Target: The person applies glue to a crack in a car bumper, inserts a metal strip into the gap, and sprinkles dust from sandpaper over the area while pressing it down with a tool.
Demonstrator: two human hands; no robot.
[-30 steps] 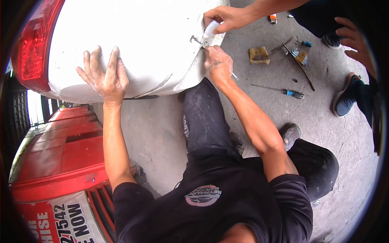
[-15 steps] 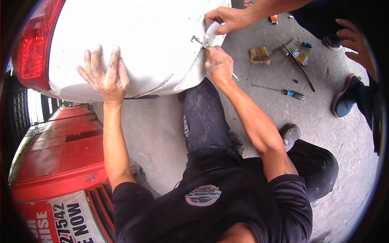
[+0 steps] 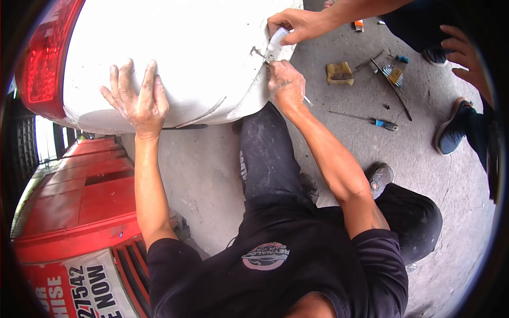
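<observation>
Your left hand [image 3: 135, 103] lies flat, fingers spread, on the white bumper [image 3: 201, 58] — your right hand [image 3: 286, 85] pinches a thin tool [image 3: 306, 99] at its cracked edge.

Both arms reach forward, left hand [image 3: 139, 100] flat with fingers spread, right hand [image 3: 285, 85] curled, fingertips pinched.

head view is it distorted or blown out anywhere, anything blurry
Head view: strong fisheye bend with dark corners; the white bumper is nearly washed out; left hand flat on it and right hand pinching a thin tool are sharp.
</observation>
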